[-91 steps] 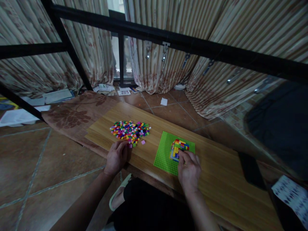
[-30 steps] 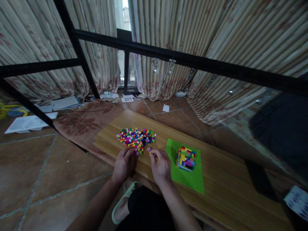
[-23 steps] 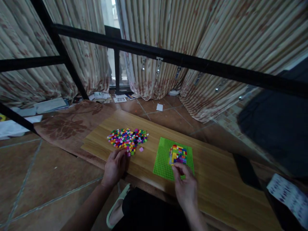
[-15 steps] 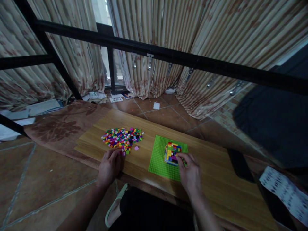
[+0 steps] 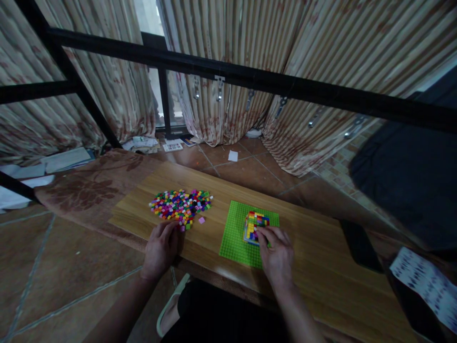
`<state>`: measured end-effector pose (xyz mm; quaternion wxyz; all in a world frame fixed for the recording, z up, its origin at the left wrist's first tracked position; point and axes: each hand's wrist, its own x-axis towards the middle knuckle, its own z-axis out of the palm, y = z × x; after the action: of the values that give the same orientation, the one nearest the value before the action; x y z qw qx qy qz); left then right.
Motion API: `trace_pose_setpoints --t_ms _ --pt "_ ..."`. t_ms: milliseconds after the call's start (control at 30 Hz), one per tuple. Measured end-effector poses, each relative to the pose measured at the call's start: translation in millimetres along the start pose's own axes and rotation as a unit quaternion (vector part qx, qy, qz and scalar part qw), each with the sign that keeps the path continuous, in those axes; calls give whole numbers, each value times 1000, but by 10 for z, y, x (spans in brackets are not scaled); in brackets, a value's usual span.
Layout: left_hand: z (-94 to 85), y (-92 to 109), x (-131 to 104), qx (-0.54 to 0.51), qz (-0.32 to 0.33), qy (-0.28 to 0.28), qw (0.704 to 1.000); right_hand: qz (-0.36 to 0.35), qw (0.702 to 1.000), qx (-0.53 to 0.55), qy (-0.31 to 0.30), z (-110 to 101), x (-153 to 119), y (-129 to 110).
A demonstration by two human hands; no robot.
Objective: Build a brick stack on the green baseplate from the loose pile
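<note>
A green studded baseplate [image 5: 233,238] lies on the wooden table, with a low layered block of coloured toy bricks [image 5: 252,233] built on it. My right hand [image 5: 278,250] is over the right side of this block, thumb and forefinger pinched on a small toy brick at its top; the fingertips partly hide it. To the left, a loose pile of tiny multicoloured bricks [image 5: 178,204] is spread out. My left hand [image 5: 161,245] rests at the pile's near edge, fingers curled together; what they hold, if anything, is hidden. One pink brick [image 5: 202,220] lies apart from the pile.
The narrow wooden table [image 5: 314,267] carries a dark phone-like slab [image 5: 360,245] on its right. A printed sheet [image 5: 424,286] lies beyond it. A black metal rail [image 5: 243,76] crosses in front of the curtains. Brown patterned cloth [image 5: 89,186] lies at the left.
My right hand has shifted slightly left across the brick block, its pinched fingertips now nearer the block's middle. My left hand has stayed at the pile's edge.
</note>
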<state>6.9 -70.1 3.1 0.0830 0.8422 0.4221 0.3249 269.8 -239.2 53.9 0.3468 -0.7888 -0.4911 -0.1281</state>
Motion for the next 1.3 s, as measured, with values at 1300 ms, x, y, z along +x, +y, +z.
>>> trace_pose_setpoints --t_ms 1300 --pt "-15 68 -37 -59 -22 8 998 -37 988 137 -61 191 -449 -767"
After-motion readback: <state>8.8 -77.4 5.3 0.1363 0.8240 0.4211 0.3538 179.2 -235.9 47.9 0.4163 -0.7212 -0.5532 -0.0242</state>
